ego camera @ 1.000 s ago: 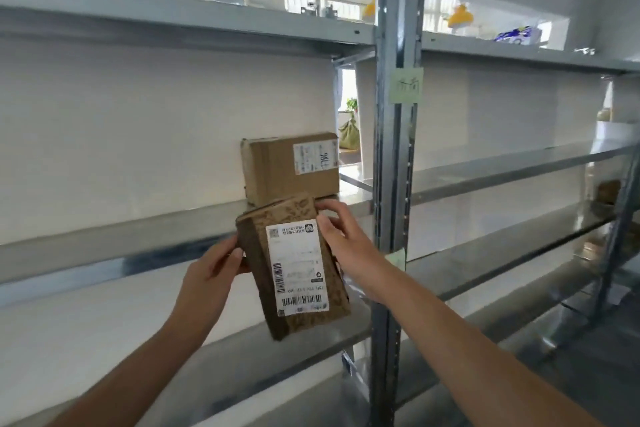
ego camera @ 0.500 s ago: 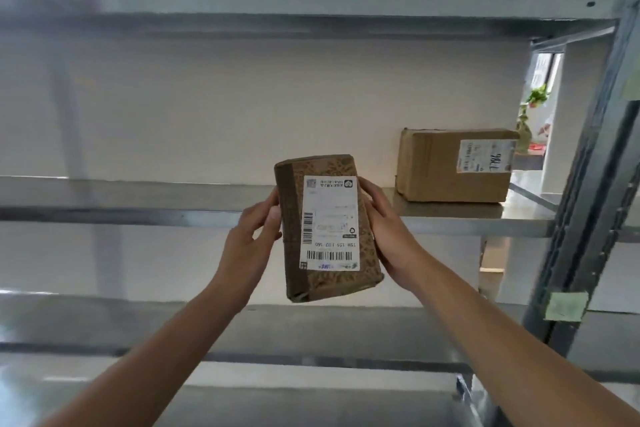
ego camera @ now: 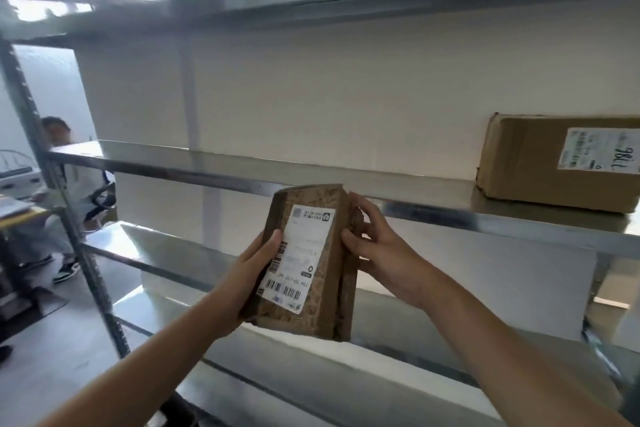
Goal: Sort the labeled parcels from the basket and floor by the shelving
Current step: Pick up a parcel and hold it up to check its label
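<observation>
Left hand (ego camera: 251, 274) and right hand (ego camera: 377, 253) grip the long edges of a brown parcel (ego camera: 311, 308). It is held upright with its label (ego camera: 298, 260) facing the viewer, presumably for reading. The shelf (ego camera: 214, 168) runs behind it at 12 o'clock, and a labelled box (ego camera: 526, 163) rests on that shelf at 2 o'clock.

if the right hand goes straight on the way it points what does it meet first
Probably the front edge of the metal shelf, beyond the small parcel the right hand grips; depth is unclear, it may pass beneath.
</observation>
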Demonstrator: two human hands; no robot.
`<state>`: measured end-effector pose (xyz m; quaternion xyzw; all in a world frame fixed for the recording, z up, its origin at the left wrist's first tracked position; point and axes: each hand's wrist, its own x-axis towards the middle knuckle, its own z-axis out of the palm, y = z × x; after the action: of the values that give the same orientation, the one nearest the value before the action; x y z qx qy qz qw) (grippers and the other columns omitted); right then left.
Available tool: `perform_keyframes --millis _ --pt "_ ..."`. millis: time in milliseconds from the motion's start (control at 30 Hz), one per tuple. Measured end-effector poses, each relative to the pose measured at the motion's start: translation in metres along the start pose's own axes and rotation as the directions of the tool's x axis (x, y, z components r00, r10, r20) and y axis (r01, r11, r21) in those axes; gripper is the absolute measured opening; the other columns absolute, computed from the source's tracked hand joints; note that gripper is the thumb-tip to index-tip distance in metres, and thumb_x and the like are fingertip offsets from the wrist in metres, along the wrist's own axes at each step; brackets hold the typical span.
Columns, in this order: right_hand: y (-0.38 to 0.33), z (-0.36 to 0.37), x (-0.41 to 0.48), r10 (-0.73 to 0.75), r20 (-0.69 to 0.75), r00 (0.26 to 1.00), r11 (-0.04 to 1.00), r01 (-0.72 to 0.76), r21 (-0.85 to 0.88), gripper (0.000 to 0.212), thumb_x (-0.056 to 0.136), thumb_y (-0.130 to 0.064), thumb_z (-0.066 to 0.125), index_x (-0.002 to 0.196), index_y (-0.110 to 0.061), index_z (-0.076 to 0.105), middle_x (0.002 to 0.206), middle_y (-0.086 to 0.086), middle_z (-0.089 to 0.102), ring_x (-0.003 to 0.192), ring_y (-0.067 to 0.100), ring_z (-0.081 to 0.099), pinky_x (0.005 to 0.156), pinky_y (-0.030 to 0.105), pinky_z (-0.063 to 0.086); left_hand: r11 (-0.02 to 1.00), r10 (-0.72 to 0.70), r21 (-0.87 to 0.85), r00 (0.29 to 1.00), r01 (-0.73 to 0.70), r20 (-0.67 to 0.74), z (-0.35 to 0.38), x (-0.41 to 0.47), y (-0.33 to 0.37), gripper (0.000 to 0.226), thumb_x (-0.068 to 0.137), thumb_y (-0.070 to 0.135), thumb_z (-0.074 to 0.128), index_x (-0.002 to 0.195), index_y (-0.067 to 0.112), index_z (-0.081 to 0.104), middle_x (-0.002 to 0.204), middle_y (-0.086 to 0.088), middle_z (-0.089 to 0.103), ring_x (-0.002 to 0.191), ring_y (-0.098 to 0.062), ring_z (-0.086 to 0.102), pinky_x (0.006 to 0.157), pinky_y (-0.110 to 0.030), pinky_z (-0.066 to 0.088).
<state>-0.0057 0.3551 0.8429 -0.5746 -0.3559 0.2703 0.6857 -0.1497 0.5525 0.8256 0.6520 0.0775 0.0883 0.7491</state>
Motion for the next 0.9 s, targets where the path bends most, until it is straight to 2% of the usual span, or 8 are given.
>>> perform_keyframes --millis 167,267,367,500,600,733,833,900 --pt "-0.013 0.014 0.013 0.219 0.225 0.949 0.975 -0.223 -0.01 0.058 0.083 -0.06 0.068 0.13 -0.027 0.059 0.103 0.006 0.061 0.103 0.028 0.065 0.092 0.054 0.054 0.991 -0.041 0.123 0.998 0.046 -0.041 -0.04 -0.02 0.011 0.045 0.085 0.059 0.066 0.123 0.037 0.06 0.105 -0.017 0.071 0.091 -0.038 0.07 0.067 -0.037 0.06" --pt "-0.015 0.038 0.033 0.205 0.134 0.969 0.979 -0.201 -0.045 0.064 0.077 -0.068 0.068 0.122 -0.022 0.065 0.093 0.007 0.062 0.089 0.026 0.068 0.084 0.051 0.058 0.974 -0.024 0.224 0.998 0.036 -0.053 -0.061 -0.026 0.028 0.036 0.086 0.056 0.065 0.121 0.046 0.06 0.102 -0.015 0.073 0.092 -0.038 0.072 0.068 -0.037 0.06" --pt "-0.011 0.069 0.055 0.174 0.069 0.982 0.984 -0.172 -0.036 0.062 0.073 -0.061 0.076 0.117 -0.019 0.066 0.086 0.007 0.062 0.075 0.022 0.068 0.079 0.05 0.06 0.947 0.011 0.321 0.991 0.033 -0.137 -0.081 -0.04 0.043 0.029 0.088 0.056 0.057 0.114 0.044 0.065 0.095 -0.011 0.075 0.088 -0.034 0.073 0.067 -0.033 0.06" --pt "-0.002 0.114 0.087 0.131 -0.024 0.991 0.991 -0.131 0.004 0.05 0.077 -0.058 0.073 0.112 -0.024 0.066 0.095 0.006 0.069 0.091 0.026 0.069 0.076 0.047 0.061 0.907 0.168 0.42 0.882 0.037 -0.439 -0.124 -0.06 0.033 0.052 0.091 0.059 0.042 0.109 0.017 0.069 0.087 -0.008 0.075 0.082 -0.024 0.074 0.068 -0.029 0.058" --pt "0.012 0.151 0.107 0.09 -0.091 0.992 0.996 -0.088 0.031 0.047 0.082 -0.059 0.067 0.118 -0.029 0.061 0.111 0.007 0.068 0.103 0.024 0.066 0.081 0.046 0.061 0.928 0.251 0.372 0.772 -0.02 -0.584 -0.161 -0.077 0.006 0.045 0.097 0.048 0.043 0.113 0.011 0.064 0.098 -0.005 0.075 0.091 -0.02 0.072 0.08 -0.032 0.056" --pt "0.032 0.208 0.127 0.085 -0.092 0.992 0.99 -0.073 0.124 0.047 0.087 -0.055 0.065 0.125 -0.029 0.055 0.116 0.005 0.068 0.107 0.021 0.066 0.083 0.044 0.06 0.983 0.176 0.159 0.744 -0.095 -0.645 -0.208 -0.095 -0.01 0.033 0.099 0.036 0.049 0.112 0.013 0.067 0.103 -0.009 0.076 0.089 -0.024 0.074 0.08 -0.036 0.056" --pt "0.046 0.25 0.139 0.117 0.015 0.993 0.981 -0.118 0.156 0.042 0.09 -0.05 0.062 0.126 -0.031 0.051 0.119 0.005 0.066 0.11 0.02 0.064 0.08 0.039 0.061 0.979 0.203 0.148 0.704 -0.139 -0.68 -0.245 -0.11 -0.012 0.034 0.103 0.037 0.042 0.109 0.029 0.074 0.11 -0.003 0.075 0.1 -0.02 0.072 0.094 -0.042 0.051" --pt "0.061 0.276 0.149 0.153 0.046 0.987 0.978 -0.158 0.14 0.038 0.09 -0.047 0.062 0.124 -0.033 0.05 0.121 0.005 0.066 0.112 0.018 0.062 0.088 0.041 0.058 0.977 0.211 0.16 0.674 -0.138 -0.708 -0.267 -0.123 -0.012 0.037 0.102 0.044 0.04 0.107 0.033 0.075 0.11 -0.001 0.075 0.104 -0.02 0.07 0.099 -0.046 0.05"
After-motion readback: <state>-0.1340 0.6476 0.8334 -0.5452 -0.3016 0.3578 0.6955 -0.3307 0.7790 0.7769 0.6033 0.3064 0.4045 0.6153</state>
